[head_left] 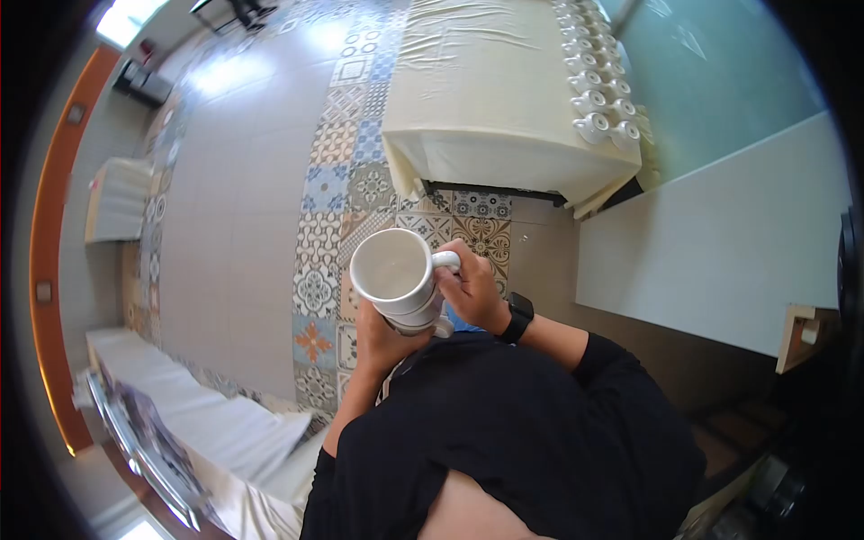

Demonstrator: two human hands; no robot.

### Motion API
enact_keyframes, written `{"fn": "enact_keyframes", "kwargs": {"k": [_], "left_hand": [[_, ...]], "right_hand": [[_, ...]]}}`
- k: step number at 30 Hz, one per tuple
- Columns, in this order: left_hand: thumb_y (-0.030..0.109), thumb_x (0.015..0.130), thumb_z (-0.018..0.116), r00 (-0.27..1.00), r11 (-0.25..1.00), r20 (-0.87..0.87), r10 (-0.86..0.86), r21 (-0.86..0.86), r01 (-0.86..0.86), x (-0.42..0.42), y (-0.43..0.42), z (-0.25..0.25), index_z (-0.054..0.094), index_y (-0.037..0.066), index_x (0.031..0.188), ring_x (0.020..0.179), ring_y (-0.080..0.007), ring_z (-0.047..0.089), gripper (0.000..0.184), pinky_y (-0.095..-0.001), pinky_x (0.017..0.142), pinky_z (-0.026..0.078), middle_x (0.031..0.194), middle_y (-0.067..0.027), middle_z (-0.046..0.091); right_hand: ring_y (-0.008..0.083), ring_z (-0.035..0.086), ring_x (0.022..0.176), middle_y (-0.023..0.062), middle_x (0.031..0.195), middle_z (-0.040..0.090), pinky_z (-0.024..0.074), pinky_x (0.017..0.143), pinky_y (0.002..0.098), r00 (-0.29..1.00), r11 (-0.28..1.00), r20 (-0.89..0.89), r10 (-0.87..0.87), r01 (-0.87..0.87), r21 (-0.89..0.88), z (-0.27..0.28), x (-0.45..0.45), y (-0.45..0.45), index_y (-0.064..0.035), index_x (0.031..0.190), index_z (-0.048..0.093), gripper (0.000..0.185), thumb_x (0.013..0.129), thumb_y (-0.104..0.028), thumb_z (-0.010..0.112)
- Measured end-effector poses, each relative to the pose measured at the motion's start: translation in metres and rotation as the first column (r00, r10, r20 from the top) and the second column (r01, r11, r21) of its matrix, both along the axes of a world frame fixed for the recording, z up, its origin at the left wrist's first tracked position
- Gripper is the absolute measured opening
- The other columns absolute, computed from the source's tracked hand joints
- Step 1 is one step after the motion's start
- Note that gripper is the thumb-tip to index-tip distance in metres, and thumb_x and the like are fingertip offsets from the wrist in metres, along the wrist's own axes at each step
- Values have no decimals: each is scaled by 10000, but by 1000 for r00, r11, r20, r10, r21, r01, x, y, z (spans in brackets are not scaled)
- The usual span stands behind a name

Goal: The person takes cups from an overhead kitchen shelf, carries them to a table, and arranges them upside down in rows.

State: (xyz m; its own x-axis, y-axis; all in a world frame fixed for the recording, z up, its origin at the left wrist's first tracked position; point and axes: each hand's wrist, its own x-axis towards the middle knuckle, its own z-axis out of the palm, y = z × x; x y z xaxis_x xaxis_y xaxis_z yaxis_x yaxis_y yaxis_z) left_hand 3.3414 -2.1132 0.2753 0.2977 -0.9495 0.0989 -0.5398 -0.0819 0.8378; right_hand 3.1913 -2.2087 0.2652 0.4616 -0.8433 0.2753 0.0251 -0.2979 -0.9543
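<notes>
A white mug [367,286] sits on top of a stack in front of my body, its open mouth facing up and nothing visible inside. My right hand [472,288], with a dark watch on its wrist, has its fingers closed on this top mug's handle. Beneath it, at least one more white mug [416,319] shows, mostly covered by the top one. My left hand [382,340] is wrapped round the lower part of the stack. How many mugs the stack holds is hard to tell.
A table with a cream cloth [486,90] stands ahead, and rows of white cups [590,101] line its right edge. To the right is a pale panel [693,252]. Patterned tiles [317,236] cover the floor; white-covered benches [193,396] run along the left.
</notes>
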Motion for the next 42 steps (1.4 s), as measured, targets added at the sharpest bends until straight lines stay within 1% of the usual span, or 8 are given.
{"fn": "enact_keyframes", "kwargs": {"k": [1,9,14,23,28,33,37,42], "left_hand": [[215,524,866,998,998,9,-61,2,61,14,-18,-3,602,27,1057,874,-253,665,624,-364,754,522,961,-128,662],[174,533,856,881,884,-102,-463,26,468,115,-194,-28,478,22,1200,1011,-318,603,781,-390,846,497,1097,-164,570],[186,542,851,862,860,-34,-506,60,507,192,-312,-11,484,23,1192,1000,-314,606,764,-389,835,499,1093,-165,572],[225,523,868,862,861,43,-505,-42,507,313,-477,-20,590,43,1088,900,-245,655,655,-375,757,525,1003,-109,641],[216,521,870,810,809,-46,-585,32,587,372,-567,-40,544,24,1137,936,-233,639,723,-365,786,515,1018,-107,625],[214,518,881,744,722,-172,-646,180,668,441,-667,-46,522,18,1150,957,-226,624,752,-360,808,506,1039,-111,614],[202,522,870,602,603,-123,-789,28,797,480,-754,-48,557,28,1110,910,-227,641,688,-364,787,510,1010,-108,633],[202,513,860,407,407,8,-913,42,912,485,-848,-44,584,35,1075,888,-269,652,648,-375,771,511,993,-124,644]], "right_hand": [[313,630,674,160,753,604,479,600,373,998,997,-15,-69,69,38,1,8,-9,-26,976,536,136,881,-115,575],[285,609,639,152,735,593,466,580,364,882,881,31,-471,472,-22,-23,88,-125,-23,978,537,121,899,-113,529],[277,605,626,153,718,589,467,577,359,856,855,58,-514,505,118,-27,167,-232,-15,954,525,128,908,-135,528],[336,618,692,190,791,607,473,614,402,868,867,45,-495,497,-42,-14,285,-398,-7,968,525,167,903,-159,541],[353,621,696,184,771,608,469,605,416,813,813,18,-581,582,-40,-33,345,-472,-10,972,525,166,908,-163,532],[374,621,698,188,769,611,464,606,416,675,672,1,-738,735,86,-51,422,-542,-7,985,525,167,912,-158,527],[374,616,737,196,794,609,461,644,414,564,562,-35,-825,826,49,-55,467,-602,4,989,525,164,901,-134,535],[364,592,713,187,796,585,452,636,407,382,381,-18,-924,924,42,-45,487,-657,8,981,523,158,896,-125,531]]}}
